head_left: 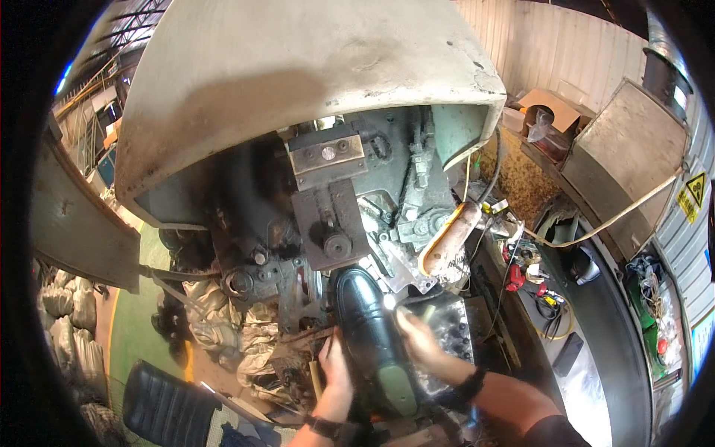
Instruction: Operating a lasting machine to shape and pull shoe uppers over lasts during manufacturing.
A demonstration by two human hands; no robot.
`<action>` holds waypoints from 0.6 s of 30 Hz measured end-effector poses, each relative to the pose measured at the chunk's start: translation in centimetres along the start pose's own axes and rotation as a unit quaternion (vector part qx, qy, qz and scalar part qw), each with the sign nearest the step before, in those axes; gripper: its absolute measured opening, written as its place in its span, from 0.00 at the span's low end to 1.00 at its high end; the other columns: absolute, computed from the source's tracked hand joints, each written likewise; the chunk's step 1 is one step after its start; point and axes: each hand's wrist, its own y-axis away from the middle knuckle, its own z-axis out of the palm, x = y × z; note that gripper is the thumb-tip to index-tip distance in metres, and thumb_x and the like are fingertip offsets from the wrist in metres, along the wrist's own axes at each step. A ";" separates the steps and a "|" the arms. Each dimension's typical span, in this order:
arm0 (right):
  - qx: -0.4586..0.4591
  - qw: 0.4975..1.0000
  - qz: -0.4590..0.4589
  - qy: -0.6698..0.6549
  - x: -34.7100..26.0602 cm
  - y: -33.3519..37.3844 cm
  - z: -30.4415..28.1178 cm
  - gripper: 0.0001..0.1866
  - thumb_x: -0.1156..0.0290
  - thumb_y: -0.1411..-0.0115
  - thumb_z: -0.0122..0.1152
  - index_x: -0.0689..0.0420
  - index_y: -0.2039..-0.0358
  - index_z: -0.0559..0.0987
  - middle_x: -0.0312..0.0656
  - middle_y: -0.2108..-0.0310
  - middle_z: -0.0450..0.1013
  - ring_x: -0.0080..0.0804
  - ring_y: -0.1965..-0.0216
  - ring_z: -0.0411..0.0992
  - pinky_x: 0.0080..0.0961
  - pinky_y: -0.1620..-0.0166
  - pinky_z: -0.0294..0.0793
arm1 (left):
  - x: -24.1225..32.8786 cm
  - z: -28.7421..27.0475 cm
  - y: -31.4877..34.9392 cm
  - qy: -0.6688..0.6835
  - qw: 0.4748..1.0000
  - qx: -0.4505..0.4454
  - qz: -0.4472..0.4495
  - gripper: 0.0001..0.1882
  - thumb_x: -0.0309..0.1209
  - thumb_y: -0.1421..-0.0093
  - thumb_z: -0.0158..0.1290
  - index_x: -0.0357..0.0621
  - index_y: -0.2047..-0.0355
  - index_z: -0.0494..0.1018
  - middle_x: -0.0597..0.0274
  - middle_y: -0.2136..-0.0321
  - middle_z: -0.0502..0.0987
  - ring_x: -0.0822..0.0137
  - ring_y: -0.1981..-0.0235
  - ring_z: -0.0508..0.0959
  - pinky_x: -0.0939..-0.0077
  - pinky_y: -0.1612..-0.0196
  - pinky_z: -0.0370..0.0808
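A glossy black shoe [365, 316] sits toe-first under the dark metal block [331, 223] of a machine, its toe pointing away from me. A green patch [397, 389] shows at its near end. My left hand [335, 363] is closed against the left side of the shoe. My right hand [421, 341] grips from the right, thumb near the shoe's upper. Its other fingertips are partly hidden. A pale yellowish piece [428, 313] shows just beyond the right hand, and a similar strip [316, 378] lies beside the left.
A large worn cream hood [298, 59] arches over the machine. To the right, a cream handle-like part [450, 238] hangs near a bench with red tools [515, 278] and cables. Sacks [216, 320] and a black padded seat [167, 406] stand at the left, beside the green floor [145, 320].
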 end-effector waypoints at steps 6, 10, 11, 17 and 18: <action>0.058 0.951 0.004 0.304 -6.4 2.0 -12.8 0.39 0.60 0.34 0.64 0.61 0.29 0.56 0.56 0.60 0.80 0.35 0.66 0.80 0.29 0.61 0.83 | 1.6 -14.4 -1.3 -0.057 0.990 0.096 0.081 0.14 0.37 0.33 0.57 0.38 0.56 0.72 0.56 0.65 0.79 0.63 0.69 0.79 0.71 0.66 0.79; 0.217 0.950 0.022 0.223 -1.4 -0.6 -24.8 0.51 0.66 0.39 0.69 0.57 0.26 0.45 0.55 0.44 0.72 0.35 0.53 0.77 0.35 0.55 0.79 | -7.4 -35.3 -5.7 -0.254 0.941 0.188 0.120 0.05 0.28 0.42 0.58 0.38 0.69 0.78 0.63 0.80 0.76 0.66 0.77 0.78 0.72 0.66 0.78; 0.213 0.947 0.080 0.227 -0.6 -0.4 -21.7 0.52 0.66 0.40 0.70 0.58 0.26 0.44 0.55 0.42 0.70 0.38 0.51 0.76 0.35 0.53 0.79 | -9.9 -39.9 -4.1 -0.361 0.911 0.195 0.047 0.05 0.27 0.45 0.59 0.37 0.72 0.80 0.63 0.80 0.78 0.67 0.77 0.78 0.73 0.67 0.77; 0.266 0.839 0.052 0.472 -1.5 -1.3 -22.3 0.58 0.64 0.46 0.75 0.61 0.26 0.43 0.57 0.44 0.73 0.40 0.51 0.77 0.31 0.50 0.76 | -13.6 -38.0 -1.2 -0.370 0.920 0.052 -0.117 0.15 0.31 0.41 0.58 0.33 0.57 0.78 0.52 0.65 0.81 0.61 0.67 0.80 0.68 0.58 0.76; 0.284 0.848 0.021 0.447 -1.8 -1.5 -22.6 0.55 0.64 0.44 0.73 0.63 0.27 0.46 0.57 0.47 0.75 0.37 0.53 0.77 0.27 0.50 0.75 | -14.1 -37.2 0.4 -0.344 0.928 0.028 -0.140 0.18 0.33 0.39 0.58 0.32 0.52 0.77 0.50 0.62 0.82 0.59 0.64 0.81 0.66 0.56 0.77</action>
